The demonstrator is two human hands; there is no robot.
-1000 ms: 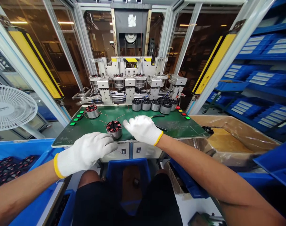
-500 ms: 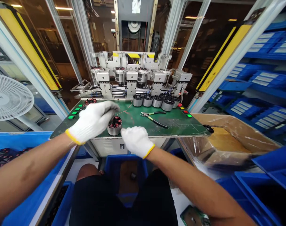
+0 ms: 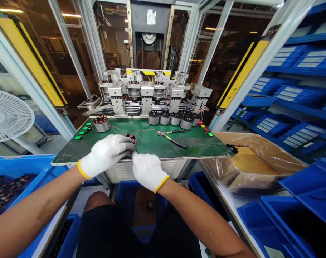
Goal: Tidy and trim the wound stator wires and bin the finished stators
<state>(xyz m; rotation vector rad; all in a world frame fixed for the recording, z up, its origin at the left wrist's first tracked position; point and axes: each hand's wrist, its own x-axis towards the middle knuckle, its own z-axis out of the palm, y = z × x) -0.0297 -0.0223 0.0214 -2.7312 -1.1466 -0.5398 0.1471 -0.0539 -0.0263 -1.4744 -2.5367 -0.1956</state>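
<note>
Near the front edge of the green worktop (image 3: 120, 129) sits a wound motor stator (image 3: 131, 137) with reddish copper coils, mostly hidden by my gloves. My left hand (image 3: 107, 152), in a white knit glove, is closed round its left and front side. Against its right front side are the curled fingers of my right hand (image 3: 149, 170), gloved alike; whatever is in them is hidden. Thin copper wire (image 3: 144, 129) runs over the worktop behind the stator. To the right lie diagonal cutters (image 3: 171, 138) with black and yellow-green handles, jaws toward the stator.
Another wound stator (image 3: 101, 124) stands at the back left. Several stators in metal rings (image 3: 175, 119) line the back right, before the winding machine (image 3: 146, 96). Green buttons (image 3: 82, 132) edge the left side. A lined carton (image 3: 248, 161) is right; a blue bin (image 3: 42, 168) is left.
My left hand has come down from above the stator onto its side. The stator at the back left, earlier mostly covered by that hand, now shows. The camera view has shifted slightly.
</note>
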